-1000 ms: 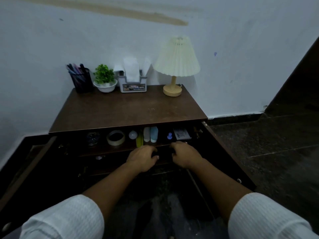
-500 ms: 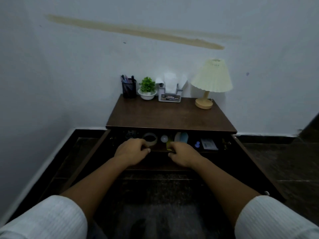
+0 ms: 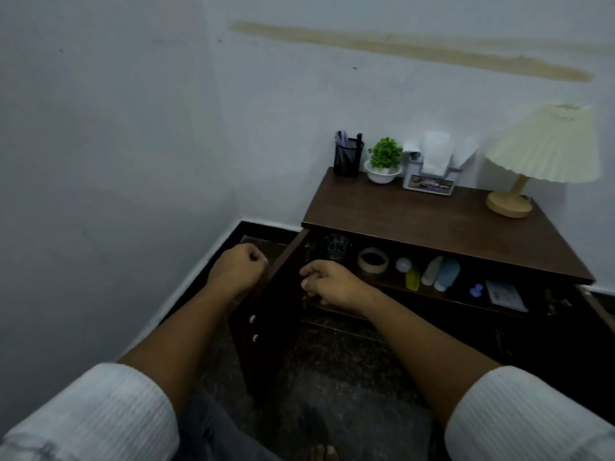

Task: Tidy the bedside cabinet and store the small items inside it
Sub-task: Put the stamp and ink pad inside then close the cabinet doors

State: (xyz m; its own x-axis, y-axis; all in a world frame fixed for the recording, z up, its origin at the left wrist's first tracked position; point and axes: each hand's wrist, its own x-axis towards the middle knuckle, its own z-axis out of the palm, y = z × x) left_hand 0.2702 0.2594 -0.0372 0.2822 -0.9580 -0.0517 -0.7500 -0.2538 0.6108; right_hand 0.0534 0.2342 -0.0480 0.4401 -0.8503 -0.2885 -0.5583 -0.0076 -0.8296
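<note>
Both your hands curl at the open cabinet's [image 3: 432, 221] left door [image 3: 266, 327].
Your left hand [image 3: 238, 271] is at the door's outer edge and your right hand [image 3: 332, 284] just inside it; can't tell if either grips. The tape roll [image 3: 372, 260] and bottles [image 3: 439, 274] lie on the inner shelf, to the right.

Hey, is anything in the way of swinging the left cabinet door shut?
Yes. The right hand sits just inside the left door, in front of the shelf, squarely in the door's likely swing. The left hand is on the door's outer side, out of the way. Nothing else visibly blocks it.
</note>
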